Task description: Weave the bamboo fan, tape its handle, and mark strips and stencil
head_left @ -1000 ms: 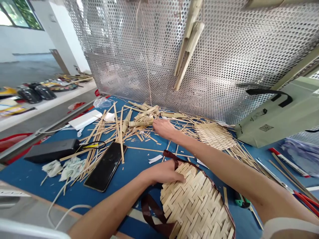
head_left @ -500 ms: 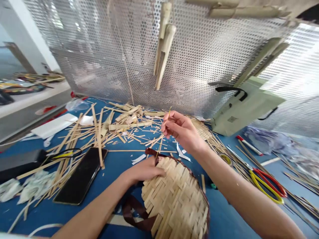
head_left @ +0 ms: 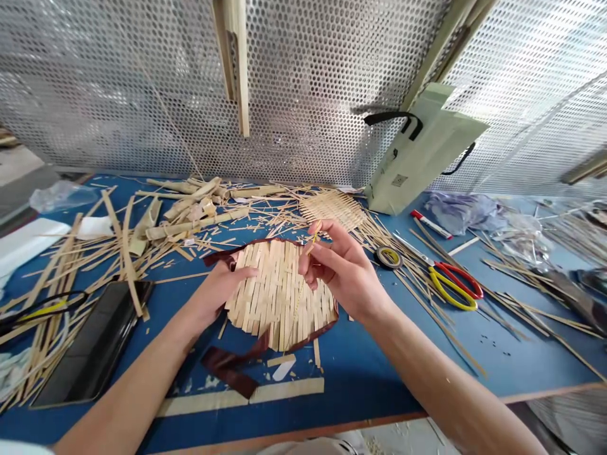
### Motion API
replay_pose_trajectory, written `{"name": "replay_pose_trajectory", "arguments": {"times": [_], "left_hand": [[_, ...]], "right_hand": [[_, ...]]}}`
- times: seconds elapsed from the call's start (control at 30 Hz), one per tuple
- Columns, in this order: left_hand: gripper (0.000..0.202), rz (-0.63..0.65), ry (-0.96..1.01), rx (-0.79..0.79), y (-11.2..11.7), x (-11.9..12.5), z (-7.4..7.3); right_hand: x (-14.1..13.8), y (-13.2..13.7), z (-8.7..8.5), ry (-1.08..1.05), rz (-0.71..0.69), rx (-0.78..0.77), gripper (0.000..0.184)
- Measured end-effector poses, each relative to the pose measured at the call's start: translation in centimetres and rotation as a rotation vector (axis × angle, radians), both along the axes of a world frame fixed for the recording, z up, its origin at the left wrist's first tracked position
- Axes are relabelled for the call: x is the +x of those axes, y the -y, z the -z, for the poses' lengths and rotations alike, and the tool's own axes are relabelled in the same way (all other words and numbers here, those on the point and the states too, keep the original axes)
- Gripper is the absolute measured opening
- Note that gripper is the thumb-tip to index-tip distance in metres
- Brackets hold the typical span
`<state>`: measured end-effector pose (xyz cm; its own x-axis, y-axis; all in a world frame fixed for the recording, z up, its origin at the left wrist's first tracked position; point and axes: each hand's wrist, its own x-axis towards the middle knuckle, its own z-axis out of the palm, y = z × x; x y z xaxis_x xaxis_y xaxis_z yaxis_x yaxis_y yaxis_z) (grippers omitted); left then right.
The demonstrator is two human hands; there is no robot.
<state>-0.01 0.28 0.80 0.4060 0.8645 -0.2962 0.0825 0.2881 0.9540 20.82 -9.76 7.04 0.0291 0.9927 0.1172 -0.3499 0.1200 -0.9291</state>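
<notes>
The left hand point(head_left: 217, 292) is lying on the left edge of a woven bamboo piece point(head_left: 277, 297), and its fingers point(head_left: 241, 273) are pressing together, nearly flat on the strips. The right hand point(head_left: 342, 273) is holding over the right part of the piece. Its thumb and index finger are pinching a thin bamboo sliver point(head_left: 300, 297), while the other fingers are curling toward the weave.

The piece is lying on the blue bench point(head_left: 374, 360), directly in front of the person. A dark brown binding strip point(head_left: 232, 368) is following its rim and hanging loose at the lower left. Loose bamboo strips point(head_left: 95, 253) and a black phone point(head_left: 95, 341) are lying to the left. A roll of tape point(head_left: 389, 257) and yellow-and-red scissors point(head_left: 453, 287) are lying to the right, and a flat woven mat point(head_left: 332, 208) is lying beyond the right hand.
</notes>
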Motion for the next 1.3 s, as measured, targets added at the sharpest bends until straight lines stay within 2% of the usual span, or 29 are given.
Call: {"name": "replay_pose_trajectory", "arguments": {"times": [0.2, 0.3, 0.4, 0.47, 0.6, 0.67, 0.7, 0.73, 0.8, 0.9, 0.93, 0.97, 1.0, 1.03, 1.1, 1.13, 1.17, 1.2, 1.3], "left_hand": [[0.066, 0.025, 0.014, -0.058, -0.1, -0.2, 0.5], [0.060, 0.041, -0.001, -0.093, -0.3, -0.5, 0.8], [0.056, 0.026, -0.068, -0.037, -0.7, -0.8, 0.9], [0.055, 0.035, -0.275, 0.130, -1.2, -1.0, 0.5], [0.042, 0.086, -0.933, 0.582, -1.9, -1.8, -1.0], [0.048, 0.028, -1.141, 0.664, -2.0, -2.4, -1.9], [0.052, -0.012, -1.183, 0.686, -1.9, -2.6, -2.3], [0.055, -0.057, -1.178, 0.722, -1.7, -2.9, -2.6], [0.052, -0.178, -1.036, 0.854, -1.2, -3.2, -3.1], [0.028, -0.469, -0.688, 1.084, -0.1, -3.4, -3.3], [0.018, -0.525, -0.585, 1.150, 0.2, -3.4, -3.2], [0.011, -0.517, -0.484, 1.218, 0.6, -3.4, -3.2], [0.005, -0.429, -0.385, 1.273, 0.9, -3.3, -3.2], [0.006, -0.269, -0.295, 1.298, 1.2, -3.1, -3.2], [0.015, 0.107, -0.175, 1.230, 1.6, -2.8, -3.3], [0.017, 0.236, -0.157, 1.158, 1.8, -2.6, -3.3], [0.016, 0.314, -0.166, 1.076, 1.9, -2.4, -3.4], [0.015, 0.337, -0.183, 1.005, 2.0, -2.2, -3.4], [0.019, 0.296, -0.190, 0.872, 2.0, -1.9, -3.3]], "right_hand": [[0.3, 0.1, 0.6, -0.001, 0.022, -0.052, 0.023], [0.3, 0.1, 1.1, -0.018, 0.016, -0.068, 0.022], [0.2, 0.0, 1.5, -0.031, 0.018, -0.065, 0.027], [0.2, 0.0, 1.7, -0.035, 0.023, -0.062, 0.028], [0.1, 0.2, 1.8, -0.091, 0.000, -0.036, 0.015], [0.0, 0.3, 1.7, -0.131, -0.033, -0.022, 0.010], [0.0, 0.4, 1.7, -0.145, -0.050, -0.016, 0.009], [-0.1, 0.5, 1.6, -0.156, -0.067, -0.012, 0.007], [-0.2, 0.6, 1.4, -0.171, -0.092, -0.002, 0.009], [-0.3, 0.8, 1.5, -0.189, -0.119, 0.020, 0.018], [-0.4, 0.8, 1.5, -0.192, -0.126, 0.027, 0.019], [-0.4, 0.8, 1.7, -0.190, -0.131, 0.031, 0.021], [-0.5, 0.8, 1.8, -0.183, -0.135, 0.034, 0.021], [-0.5, 0.8, 1.9, -0.171, -0.134, 0.032, 0.021], [-0.5, 0.7, 2.2, -0.135, -0.121, 0.024, 0.021], [-0.5, 0.6, 2.4, -0.115, -0.108, 0.022, 0.020], [-0.5, 0.6, 2.5, -0.099, -0.093, 0.023, 0.019], [-0.5, 0.5, 2.6, -0.085, -0.079, 0.027, 0.018], [-0.3, 0.3, 2.9, -0.048, -0.048, 0.051, 0.016]]}}
